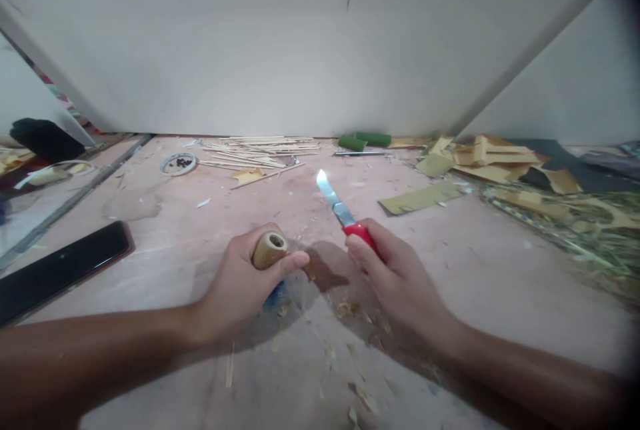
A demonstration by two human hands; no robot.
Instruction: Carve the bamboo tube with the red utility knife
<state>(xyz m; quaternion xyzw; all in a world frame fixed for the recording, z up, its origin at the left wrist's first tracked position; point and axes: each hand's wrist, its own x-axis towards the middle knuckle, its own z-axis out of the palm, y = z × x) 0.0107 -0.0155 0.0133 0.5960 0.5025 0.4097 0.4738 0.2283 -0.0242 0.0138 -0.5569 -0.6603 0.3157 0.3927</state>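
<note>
Near first: pale shavings (363,397) lie loose between our forearms; the surface's (175,243) near edge is out of view. Our left hand (243,277) grips a bamboo tube (267,257), fingers wrapped, hollow end up, thumb sticking out to the right. The tube sits mid-surface, between left and right edges. Guess: that grip stops it turning and leaves the rim bare. Something blue shows under this hand, can't tell what.

Our right hand (387,263) is closed round the red handle of a knife (335,200), blade toward the far edge, apart from the tube. Probably angled so the tip clears our left fingers.

Phone (65,273) lies screen up by the left edge, likely parked clear of our cutting side. A flat tan strip (425,198) lies to the right, beyond our right hand. Straw (575,230) covers the right side; we can't see that edge.

Along the far edge: white ring (175,174) with dark bits near the far left corner, thin sticks (265,149) roughly parallel, two green tubes (353,143), tan offcuts (500,157) toward the far right corner.

Room: open patch ahead of both hands up to the sticks. White panel (300,50) blocks travel past the far edge.
</note>
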